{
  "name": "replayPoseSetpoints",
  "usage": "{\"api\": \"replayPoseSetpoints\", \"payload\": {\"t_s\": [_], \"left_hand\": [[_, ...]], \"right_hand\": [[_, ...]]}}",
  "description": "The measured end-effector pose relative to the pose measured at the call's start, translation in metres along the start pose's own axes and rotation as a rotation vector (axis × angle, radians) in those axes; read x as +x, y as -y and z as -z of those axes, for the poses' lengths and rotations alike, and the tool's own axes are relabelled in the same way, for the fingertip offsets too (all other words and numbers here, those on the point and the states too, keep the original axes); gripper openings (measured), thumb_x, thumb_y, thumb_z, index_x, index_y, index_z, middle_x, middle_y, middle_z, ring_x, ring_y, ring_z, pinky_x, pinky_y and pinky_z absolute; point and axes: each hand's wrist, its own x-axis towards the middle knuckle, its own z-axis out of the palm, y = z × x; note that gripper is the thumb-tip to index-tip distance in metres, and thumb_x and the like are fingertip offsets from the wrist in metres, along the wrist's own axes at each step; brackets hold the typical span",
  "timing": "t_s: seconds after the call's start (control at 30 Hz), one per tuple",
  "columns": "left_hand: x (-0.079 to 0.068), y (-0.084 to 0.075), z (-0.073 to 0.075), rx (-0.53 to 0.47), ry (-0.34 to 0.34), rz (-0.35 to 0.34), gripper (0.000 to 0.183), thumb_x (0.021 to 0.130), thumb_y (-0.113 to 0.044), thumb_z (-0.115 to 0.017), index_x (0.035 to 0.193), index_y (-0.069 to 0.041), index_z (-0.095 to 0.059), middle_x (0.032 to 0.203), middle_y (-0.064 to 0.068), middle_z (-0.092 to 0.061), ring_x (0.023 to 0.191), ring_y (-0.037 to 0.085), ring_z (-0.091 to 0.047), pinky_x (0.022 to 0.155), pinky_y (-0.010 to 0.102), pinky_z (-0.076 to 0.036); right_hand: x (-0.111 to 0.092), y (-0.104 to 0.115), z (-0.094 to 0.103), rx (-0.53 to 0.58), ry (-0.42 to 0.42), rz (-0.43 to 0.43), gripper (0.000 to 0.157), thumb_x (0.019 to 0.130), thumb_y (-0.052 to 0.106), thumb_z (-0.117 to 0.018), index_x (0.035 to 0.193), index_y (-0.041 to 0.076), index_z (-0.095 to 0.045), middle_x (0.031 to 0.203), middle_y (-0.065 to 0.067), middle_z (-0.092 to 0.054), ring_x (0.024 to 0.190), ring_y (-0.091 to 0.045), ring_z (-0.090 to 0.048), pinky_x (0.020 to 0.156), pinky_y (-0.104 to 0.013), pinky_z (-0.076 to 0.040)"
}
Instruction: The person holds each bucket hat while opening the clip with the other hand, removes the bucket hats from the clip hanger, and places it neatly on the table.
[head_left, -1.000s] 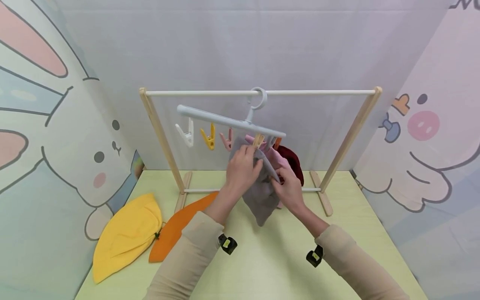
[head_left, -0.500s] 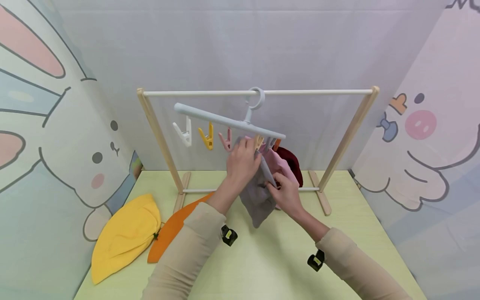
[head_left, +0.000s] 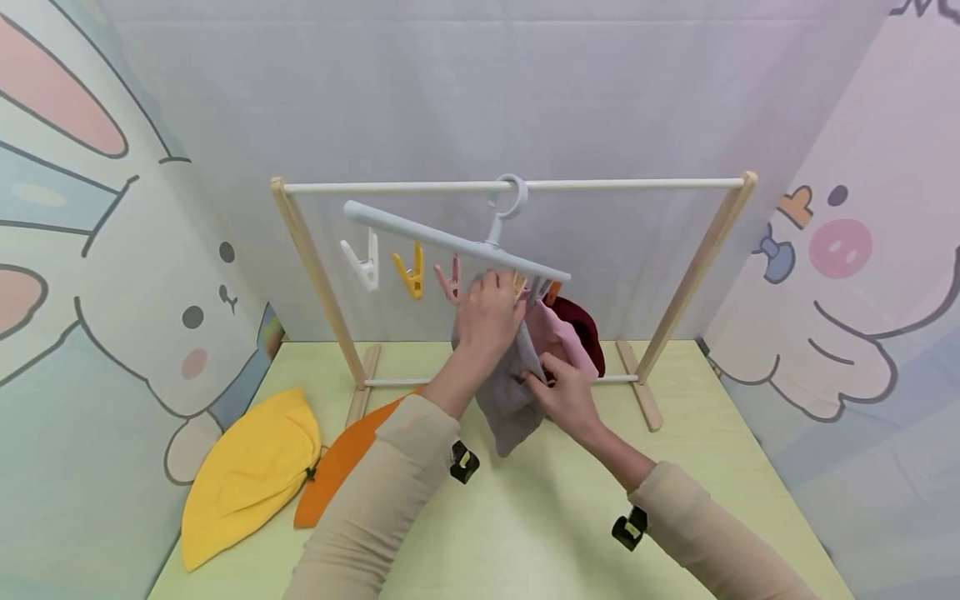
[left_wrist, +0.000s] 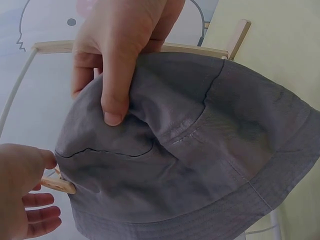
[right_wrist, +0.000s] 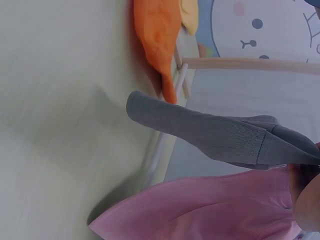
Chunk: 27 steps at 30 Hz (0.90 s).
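Note:
A grey bucket hat [head_left: 513,408] hangs beneath the pale blue clip hanger [head_left: 420,230]. Up near the beige clip [head_left: 519,286], my left hand [head_left: 489,317] holds the hat's upper part; in the left wrist view its thumb meets the hat's edge beside that clip, whose tip overlaps the fabric. My right hand [head_left: 567,393] pinches the hat lower down on the right, thumb lying on the grey cloth [left_wrist: 225,150]. Just behind, a pink hat [head_left: 562,337] and a dark red hat [head_left: 589,325] hang at the hanger's right end. Some fingertips are hidden.
White [head_left: 364,265], yellow [head_left: 411,273] and pink [head_left: 450,280] clips dangle from the hanger's left half. The rack's white bar [head_left: 630,184] bears the hanger. On the table [head_left: 600,533] lie yellow [head_left: 251,479] and orange [head_left: 348,454] hats at left.
The right hand has moved slightly left and down with the hat's edge. The left hand stays by the beige clip, and the grey hat's lower tip has swung a little left.

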Motion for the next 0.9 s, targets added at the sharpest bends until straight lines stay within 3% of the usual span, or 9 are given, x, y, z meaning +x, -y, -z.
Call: {"api": "replayPoseSetpoints", "payload": {"t_s": [0.3, 0.6, 0.9], "left_hand": [[0.005, -0.004, -0.007, 0.094, -0.145, 0.016, 0.035, 0.075, -0.037, -0.073, 0.086, -0.009, -0.057, 0.074, 0.005, -0.059, 0.063, 0.021, -0.060, 0.047, 0.031, -0.047], [0.006, -0.008, -0.007, 0.110, -0.082, 0.070, 0.040, 0.076, -0.042, -0.072, 0.088, -0.008, -0.056, 0.076, 0.005, -0.059, 0.064, 0.021, -0.060, 0.049, 0.032, -0.048], [0.007, -0.006, -0.015, 0.130, -0.143, 0.100, 0.039, 0.075, -0.039, -0.073, 0.086, -0.007, -0.055, 0.075, 0.006, -0.060, 0.062, 0.021, -0.061, 0.048, 0.032, -0.048]], "right_hand": [[-0.004, 0.003, -0.001, -0.080, 0.034, -0.022, 0.017, 0.076, 0.007, -0.072, 0.073, 0.009, -0.055, 0.060, 0.003, -0.052, 0.055, -0.005, -0.046, 0.048, -0.020, -0.040], [-0.005, 0.006, -0.003, -0.113, 0.055, -0.004, 0.024, 0.076, 0.009, -0.073, 0.068, 0.013, -0.051, 0.057, 0.007, -0.043, 0.052, -0.004, -0.043, 0.047, -0.020, -0.038], [-0.004, 0.010, -0.005, -0.108, 0.086, 0.000, 0.026, 0.077, 0.009, -0.072, 0.068, 0.013, -0.048, 0.057, 0.008, -0.039, 0.052, -0.004, -0.042, 0.047, -0.020, -0.036]]}}
